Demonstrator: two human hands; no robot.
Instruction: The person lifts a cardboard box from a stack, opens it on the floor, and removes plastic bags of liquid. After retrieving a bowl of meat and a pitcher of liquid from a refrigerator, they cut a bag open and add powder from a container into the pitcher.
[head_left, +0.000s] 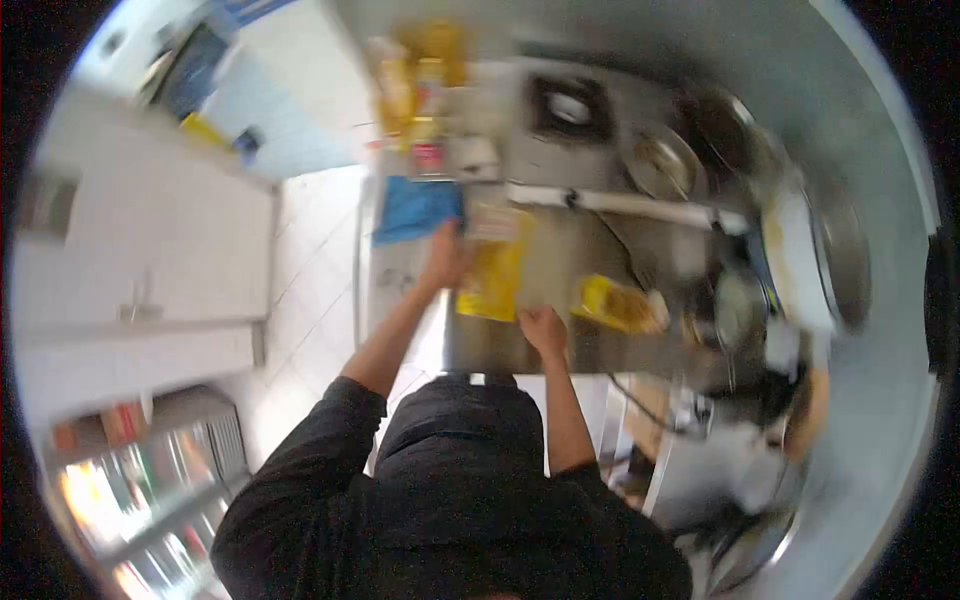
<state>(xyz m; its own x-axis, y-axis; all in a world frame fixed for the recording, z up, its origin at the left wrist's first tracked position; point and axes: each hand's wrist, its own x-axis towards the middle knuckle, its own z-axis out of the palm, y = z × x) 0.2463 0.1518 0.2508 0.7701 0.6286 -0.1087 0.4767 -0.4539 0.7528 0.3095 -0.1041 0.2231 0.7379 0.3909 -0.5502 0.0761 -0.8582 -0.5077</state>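
A yellow packet (pixel 490 275) with a pale upper part lies over the counter in front of my body. At its left edge is my left hand (pixel 445 262), thumb side up and smeared by motion. Its fingers do not show clearly. My right hand (pixel 543 330) is closed in a fist by the packet's lower right corner; what is in it, if anything, is hidden. Just above my left hand, a blue cloth (pixel 415 208) lies at the counter's left end. A second yellow packet (pixel 620 305), with something brown on it, rests to the right of my right hand.
Bottles (pixel 428 125) and yellow containers stand at the back left. Behind the counter is a stove (pixel 568 112) with a pan (pixel 662 162). Pots and a large white basin (pixel 795 250) crowd the right side. A glass-front cabinet (pixel 150 490) is at lower left.
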